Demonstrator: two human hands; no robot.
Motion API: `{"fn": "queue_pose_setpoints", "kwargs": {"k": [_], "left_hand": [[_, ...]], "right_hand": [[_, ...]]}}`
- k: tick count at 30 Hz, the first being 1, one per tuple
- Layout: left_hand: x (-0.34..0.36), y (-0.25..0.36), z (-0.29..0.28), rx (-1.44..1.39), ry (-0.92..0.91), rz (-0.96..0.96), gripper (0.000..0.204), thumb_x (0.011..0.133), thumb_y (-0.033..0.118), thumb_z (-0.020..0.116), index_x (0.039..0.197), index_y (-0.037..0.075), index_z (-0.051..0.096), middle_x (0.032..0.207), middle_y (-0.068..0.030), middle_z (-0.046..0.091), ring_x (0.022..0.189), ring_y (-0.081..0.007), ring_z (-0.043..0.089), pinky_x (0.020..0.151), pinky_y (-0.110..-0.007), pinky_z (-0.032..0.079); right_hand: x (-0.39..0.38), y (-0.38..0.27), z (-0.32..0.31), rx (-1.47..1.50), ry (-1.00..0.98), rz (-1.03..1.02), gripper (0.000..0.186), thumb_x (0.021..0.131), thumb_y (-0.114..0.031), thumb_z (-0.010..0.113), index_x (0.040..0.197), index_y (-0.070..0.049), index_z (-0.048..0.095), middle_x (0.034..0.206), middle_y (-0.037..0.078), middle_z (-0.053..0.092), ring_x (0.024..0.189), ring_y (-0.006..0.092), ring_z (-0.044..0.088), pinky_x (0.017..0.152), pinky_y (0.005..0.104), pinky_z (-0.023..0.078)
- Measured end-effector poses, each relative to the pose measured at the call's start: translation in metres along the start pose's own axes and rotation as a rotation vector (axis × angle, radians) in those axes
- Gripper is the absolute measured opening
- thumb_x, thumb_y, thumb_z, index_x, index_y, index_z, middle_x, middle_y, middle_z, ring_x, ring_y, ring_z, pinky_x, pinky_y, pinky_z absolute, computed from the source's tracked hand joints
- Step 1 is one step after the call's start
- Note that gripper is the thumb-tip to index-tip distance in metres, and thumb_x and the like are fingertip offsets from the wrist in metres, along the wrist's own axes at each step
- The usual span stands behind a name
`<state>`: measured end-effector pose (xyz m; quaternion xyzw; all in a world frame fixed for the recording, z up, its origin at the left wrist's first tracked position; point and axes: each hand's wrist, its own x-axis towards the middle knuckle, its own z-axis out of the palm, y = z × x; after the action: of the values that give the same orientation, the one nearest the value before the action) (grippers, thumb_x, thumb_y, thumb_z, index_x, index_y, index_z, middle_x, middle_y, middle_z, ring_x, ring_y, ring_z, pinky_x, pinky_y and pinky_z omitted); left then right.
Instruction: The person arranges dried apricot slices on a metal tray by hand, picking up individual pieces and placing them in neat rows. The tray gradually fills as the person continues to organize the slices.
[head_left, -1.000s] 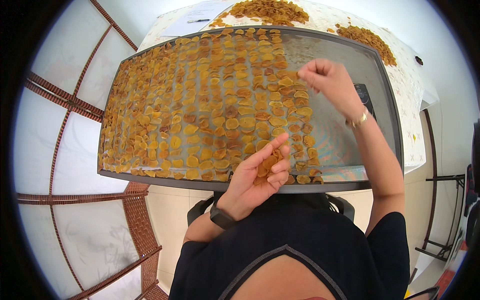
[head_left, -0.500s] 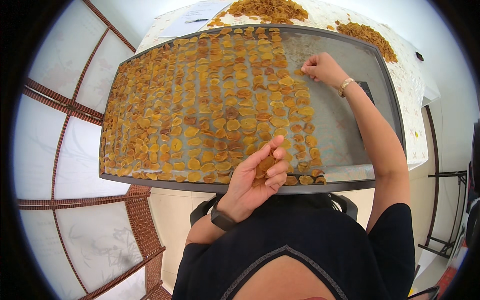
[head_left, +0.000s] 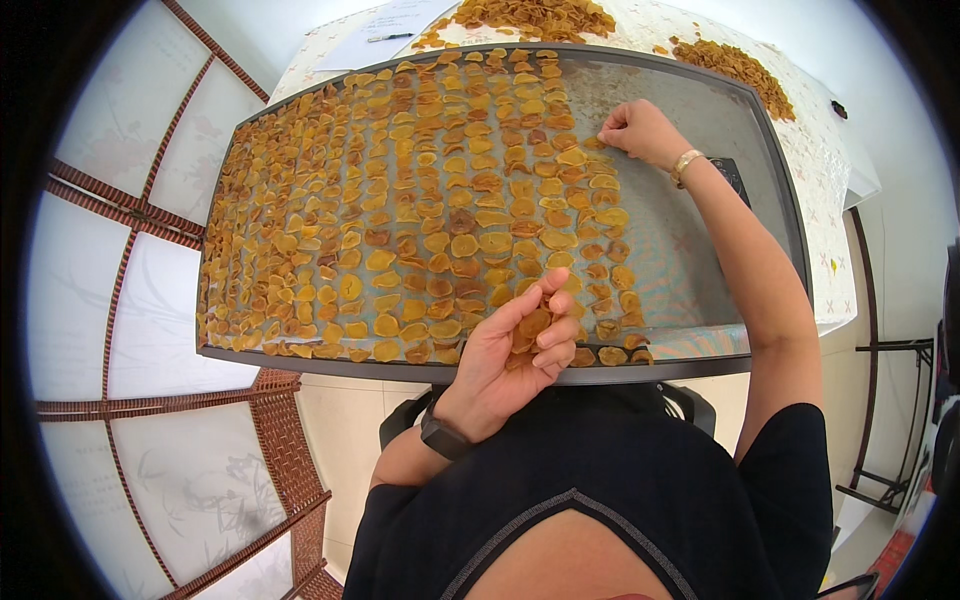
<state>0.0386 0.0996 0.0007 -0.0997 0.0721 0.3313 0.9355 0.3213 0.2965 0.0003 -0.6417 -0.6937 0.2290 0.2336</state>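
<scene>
Rows of thin, dried yellow-brown slices [head_left: 437,242] cover the left and middle of a large dark-framed mesh tray [head_left: 680,270]. My left hand [head_left: 518,350], with a dark watch on its wrist, is cupped over the tray's near edge. Its fingers curl around several dried slices [head_left: 530,328]. Over the right part of the tray, my right hand [head_left: 642,135] pinches at the upper end of the rightmost row. A slice [head_left: 596,143] shows at its fingertips, partly covered by them.
Two heaps of slices, one [head_left: 535,18] at the far middle and another [head_left: 735,70] at the far right, lie on the patterned tablecloth [head_left: 835,250]. Paper [head_left: 375,45] with a pen [head_left: 390,37] rests at the far left. A dark flat object [head_left: 728,180] sits by my right forearm. A folding screen [head_left: 150,300] stands left.
My right hand has shifted slightly left and up, staying at the end of the same row. My left hand keeps its hold on the slices almost unmoved.
</scene>
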Motion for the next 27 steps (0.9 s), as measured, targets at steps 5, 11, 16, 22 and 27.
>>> {"fn": "queue_pose_setpoints", "kwargs": {"k": [5, 11, 16, 22, 27], "left_hand": [[0.001, -0.001, 0.001, 0.012, 0.009, 0.006, 0.028, 0.104, 0.016, 0.046, 0.128, 0.005, 0.055, 0.096, -0.0044, 0.052, 0.071, -0.0131, 0.042, 0.057, -0.025, 0.036], [-0.001, -0.002, -0.002, 0.035, -0.041, 0.01, 0.032, 0.104, 0.019, 0.048, 0.133, 0.006, 0.053, 0.104, -0.0064, 0.056, 0.077, -0.0155, 0.045, 0.062, -0.026, 0.039], [0.003, 0.0, -0.002, 0.053, -0.09, 0.006, 0.045, 0.105, 0.026, 0.04, 0.145, 0.004, 0.044, 0.135, -0.0129, 0.054, 0.11, -0.0245, 0.055, 0.092, -0.034, 0.048], [0.004, -0.01, 0.016, 0.037, -0.107, 0.109, 0.055, 0.106, 0.032, 0.028, 0.15, 0.001, 0.034, 0.157, -0.0158, 0.033, 0.147, -0.028, 0.028, 0.122, -0.045, 0.02], [0.004, -0.01, 0.01, -0.079, -0.014, 0.068, 0.052, 0.106, 0.036, 0.031, 0.142, 0.001, 0.044, 0.147, -0.016, 0.046, 0.139, -0.0285, 0.04, 0.119, -0.046, 0.025]], "right_hand": [[-0.003, -0.006, -0.003, -0.015, -0.015, 0.022, 0.018, 0.081, -0.018, 0.074, 0.082, 0.0, 0.074, 0.073, 0.015, 0.07, 0.067, 0.0236, 0.065, 0.066, 0.0372, 0.051], [-0.005, -0.004, -0.003, 0.004, -0.048, 0.016, 0.018, 0.089, -0.019, 0.07, 0.09, -0.001, 0.071, 0.072, 0.002, 0.063, 0.062, 0.0087, 0.054, 0.058, 0.0265, 0.048], [-0.032, -0.013, -0.002, 0.087, 0.073, -0.1, 0.023, 0.089, -0.016, 0.069, 0.105, 0.0, 0.07, 0.088, 0.007, 0.071, 0.077, 0.0135, 0.063, 0.072, 0.0291, 0.051], [-0.118, -0.091, -0.006, 0.312, -0.067, -0.258, 0.016, 0.09, -0.004, 0.065, 0.106, -0.003, 0.069, 0.096, 0.002, 0.067, 0.085, 0.0078, 0.061, 0.078, 0.0249, 0.051], [-0.159, -0.123, -0.001, 0.26, -0.187, -0.635, 0.02, 0.081, -0.006, 0.071, 0.1, -0.006, 0.071, 0.092, 0.008, 0.061, 0.088, 0.0254, 0.059, 0.079, 0.0335, 0.05]]}}
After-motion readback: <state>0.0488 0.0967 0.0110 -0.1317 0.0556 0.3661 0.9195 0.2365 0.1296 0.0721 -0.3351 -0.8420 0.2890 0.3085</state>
